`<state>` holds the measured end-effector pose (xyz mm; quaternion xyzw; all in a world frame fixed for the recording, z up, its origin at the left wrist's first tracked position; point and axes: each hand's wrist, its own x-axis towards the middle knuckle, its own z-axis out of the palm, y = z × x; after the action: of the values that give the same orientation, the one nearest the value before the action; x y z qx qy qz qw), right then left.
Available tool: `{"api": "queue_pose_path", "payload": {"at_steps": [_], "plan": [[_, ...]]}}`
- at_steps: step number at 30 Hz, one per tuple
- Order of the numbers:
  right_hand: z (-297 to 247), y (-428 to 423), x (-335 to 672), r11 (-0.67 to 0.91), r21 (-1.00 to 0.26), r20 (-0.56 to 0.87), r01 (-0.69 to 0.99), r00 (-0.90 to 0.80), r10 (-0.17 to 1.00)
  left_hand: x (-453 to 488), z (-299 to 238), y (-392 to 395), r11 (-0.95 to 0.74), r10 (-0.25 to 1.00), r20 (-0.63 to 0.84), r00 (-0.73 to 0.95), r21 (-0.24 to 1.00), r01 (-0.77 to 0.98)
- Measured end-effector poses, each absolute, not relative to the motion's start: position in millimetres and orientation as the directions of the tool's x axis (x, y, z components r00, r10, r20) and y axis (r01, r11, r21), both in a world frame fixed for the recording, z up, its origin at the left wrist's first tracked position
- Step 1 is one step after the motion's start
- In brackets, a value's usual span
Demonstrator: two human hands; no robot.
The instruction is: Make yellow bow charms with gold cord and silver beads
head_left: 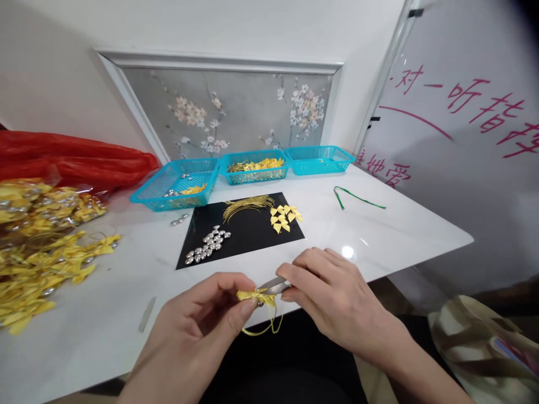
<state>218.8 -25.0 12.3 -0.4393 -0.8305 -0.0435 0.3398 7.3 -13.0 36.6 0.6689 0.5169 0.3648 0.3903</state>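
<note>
My left hand (206,314) pinches a small yellow ribbon bow (252,295) at the table's front edge, with a gold thread loop (269,322) hanging below it. My right hand (332,292) is closed on a silver oval bead (273,285) that touches the bow. Beyond the hands lies a black mat (248,238) carrying a cluster of silver beads (207,246), a bundle of gold threads (247,205) and several yellow ribbon pieces (284,217).
Three turquoise baskets (177,193) (252,175) (320,160) line the back of the white table (379,230). A heap of finished yellow bows (37,247) and a red bag (71,160) lie left. A green wire tie (356,197) rests right. A whiteboard (463,140) leans at right.
</note>
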Motion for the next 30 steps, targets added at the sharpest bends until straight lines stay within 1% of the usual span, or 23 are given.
{"api": "queue_pose_path", "payload": {"at_steps": [9,18,25,27,28,30], "plan": [[10.6,-25.9,217.4,0.64,-0.232,0.626,0.733,-0.391,0.675,5.9,36.1,-12.1,-0.182,0.974,0.107,0.199,0.894,0.41],[11.3,-24.5,215.2,0.653,-0.24,0.653,0.718,-0.379,0.656,7.5,35.3,-13.5,-0.137,0.976,0.054,0.213,0.908,0.396],[12.1,-25.1,212.7,0.644,-0.241,0.675,0.726,-0.351,0.649,7.7,36.2,-12.7,-0.127,0.977,0.046,0.207,0.908,0.4],[10.3,-21.7,216.8,0.614,-0.295,0.655,0.732,-0.313,0.688,7.9,35.7,-11.5,-0.131,0.977,0.048,0.21,0.905,0.404],[7.9,-18.1,221.0,0.568,-0.333,0.622,0.752,-0.278,0.733,8.0,35.2,-10.7,-0.131,0.977,0.049,0.207,0.906,0.403],[-0.7,-7.1,233.7,0.407,-0.396,0.513,0.823,-0.169,0.842,7.8,33.7,-8.9,-0.113,0.985,0.054,0.163,0.917,0.382]]}}
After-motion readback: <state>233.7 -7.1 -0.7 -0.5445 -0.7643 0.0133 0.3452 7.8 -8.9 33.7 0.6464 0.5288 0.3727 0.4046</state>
